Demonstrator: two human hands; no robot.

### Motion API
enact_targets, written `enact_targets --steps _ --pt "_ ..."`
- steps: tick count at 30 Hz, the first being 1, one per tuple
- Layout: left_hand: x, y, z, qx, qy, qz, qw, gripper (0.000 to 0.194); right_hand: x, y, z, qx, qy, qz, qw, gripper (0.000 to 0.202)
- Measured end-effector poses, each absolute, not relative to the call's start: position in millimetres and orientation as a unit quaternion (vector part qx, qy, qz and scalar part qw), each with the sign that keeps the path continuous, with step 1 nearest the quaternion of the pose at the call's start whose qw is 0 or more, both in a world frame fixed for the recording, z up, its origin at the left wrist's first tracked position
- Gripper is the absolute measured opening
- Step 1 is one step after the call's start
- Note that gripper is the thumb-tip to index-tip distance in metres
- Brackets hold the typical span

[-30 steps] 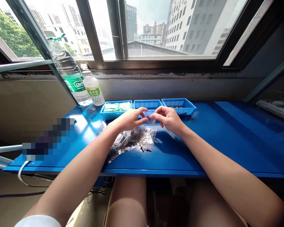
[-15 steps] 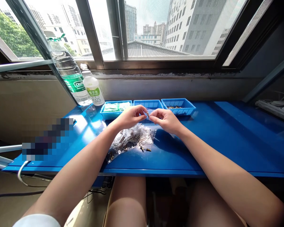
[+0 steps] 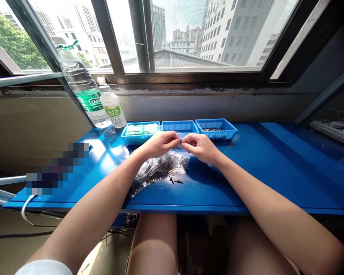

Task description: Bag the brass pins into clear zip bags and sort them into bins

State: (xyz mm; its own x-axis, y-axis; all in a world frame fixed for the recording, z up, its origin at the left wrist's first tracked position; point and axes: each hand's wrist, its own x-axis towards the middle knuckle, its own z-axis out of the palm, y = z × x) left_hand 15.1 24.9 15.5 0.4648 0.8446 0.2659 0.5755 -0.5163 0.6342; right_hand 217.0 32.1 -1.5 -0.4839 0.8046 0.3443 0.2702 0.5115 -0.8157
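Blue desk (image 3: 275, 164) under a window (image 3: 206, 34) here, and my left hand (image 3: 162, 144) and right hand (image 3: 202, 147) have fingertips pinched nearly closed on a small metal piece (image 3: 180, 140) between them. From there, crinkly clear plastic packets (image 3: 163, 166) sit at 7 o'clock, loose metal fasteners (image 3: 176, 180) at 6, and blue bins (image 3: 233, 131) at 10, 12 and 2, the 2 o'clock one holding dark little parts (image 3: 212, 129).

Blue table (image 3: 269, 168), dark-framed window (image 3: 195, 78), pale wall (image 3: 40, 126), bright daylight, city buildings (image 3: 232, 34) outside
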Motion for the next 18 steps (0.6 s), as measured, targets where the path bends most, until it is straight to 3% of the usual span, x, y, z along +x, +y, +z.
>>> enact_targets --steps 8,15,18 --pt "17.2 20.2 20.5 0.827 0.41 0.285 0.258 0.024 217.1 31.1 -0.5 -0.362 -0.789 0.329 0.371 0.02" --pt "16.1 24.4 12.3 0.783 0.373 0.365 0.339 0.025 217.9 33.6 -1.1 -0.354 -0.776 0.362 0.377 0.025" --pt "15.1 25.8 12.2 0.792 0.381 0.367 0.303 0.017 217.9 35.8 -3.2 -0.35 -0.754 0.395 0.391 0.028"
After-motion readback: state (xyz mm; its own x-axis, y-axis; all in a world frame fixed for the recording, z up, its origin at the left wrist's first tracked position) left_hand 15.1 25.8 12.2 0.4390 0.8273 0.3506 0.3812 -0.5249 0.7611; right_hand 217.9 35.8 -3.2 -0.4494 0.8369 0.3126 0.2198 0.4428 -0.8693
